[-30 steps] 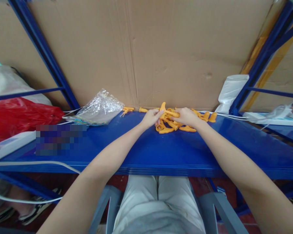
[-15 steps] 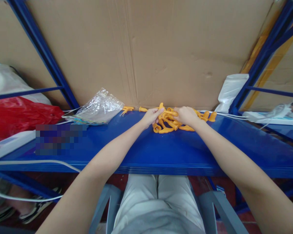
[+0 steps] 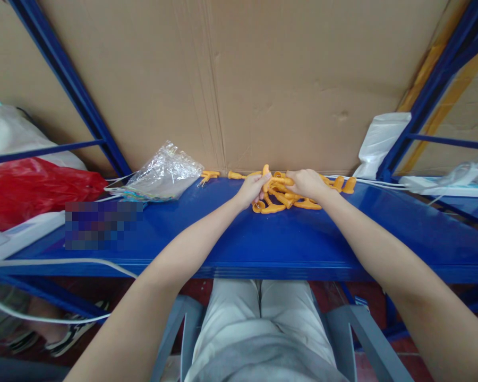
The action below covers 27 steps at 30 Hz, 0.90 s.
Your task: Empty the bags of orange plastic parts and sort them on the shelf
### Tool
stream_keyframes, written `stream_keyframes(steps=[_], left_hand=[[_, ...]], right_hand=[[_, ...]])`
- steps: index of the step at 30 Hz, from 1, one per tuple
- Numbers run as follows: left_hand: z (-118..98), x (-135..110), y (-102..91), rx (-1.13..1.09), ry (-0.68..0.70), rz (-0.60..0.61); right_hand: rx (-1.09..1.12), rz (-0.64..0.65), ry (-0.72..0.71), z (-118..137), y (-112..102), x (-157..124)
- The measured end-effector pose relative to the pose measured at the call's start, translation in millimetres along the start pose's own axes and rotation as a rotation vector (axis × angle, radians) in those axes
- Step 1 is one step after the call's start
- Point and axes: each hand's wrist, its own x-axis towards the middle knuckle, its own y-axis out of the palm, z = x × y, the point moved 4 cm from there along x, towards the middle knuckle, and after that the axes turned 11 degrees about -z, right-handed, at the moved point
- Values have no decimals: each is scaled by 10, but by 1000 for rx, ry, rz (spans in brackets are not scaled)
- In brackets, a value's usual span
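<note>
Between my two hands is an orange plastic corkscrew (image 3: 279, 181) with a T-shaped handle. My left hand (image 3: 250, 190) pinches it at the handle, while the fingers of my right hand (image 3: 306, 183) are closed around its other end. Any metal spiral on it is hidden. Below and around the hands lies a pile of similar orange pieces (image 3: 274, 209), some T-shaped and some with bell-shaped ends. A pair of orange cups (image 3: 349, 185) stands right of my right hand. Farther left, by the cardboard, lie orange corkscrews (image 3: 210, 174) with metal spirals showing.
The blue table (image 3: 239, 244) backs onto a cardboard wall (image 3: 287, 85). At left are a clear plastic bag (image 3: 163, 172), a red bag (image 3: 35, 188) and white power strip (image 3: 27, 233). A white pouch (image 3: 382, 140) leans against the right post. Another person's shoe (image 3: 69, 337) shows below.
The view has shifted slightly. Both hands keep their hold on the orange corkscrew, with little visible movement; the pile looks the same.
</note>
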Motion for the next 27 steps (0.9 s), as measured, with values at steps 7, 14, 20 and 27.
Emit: stream_keyframes(steps=[7,14,20,27], left_hand=[[71,44,24,-65,-34,-45],[72,70,43,-136,-59,-67],[74,75,52,-121,-56,-71],[73,81,40,63,123,-56]], right_hand=[[6,16,5,12,87,30],[22,-25,-9,-8,128,47],[27,-28,12,-14,137,42],[9,-32,31,-56,81,15]])
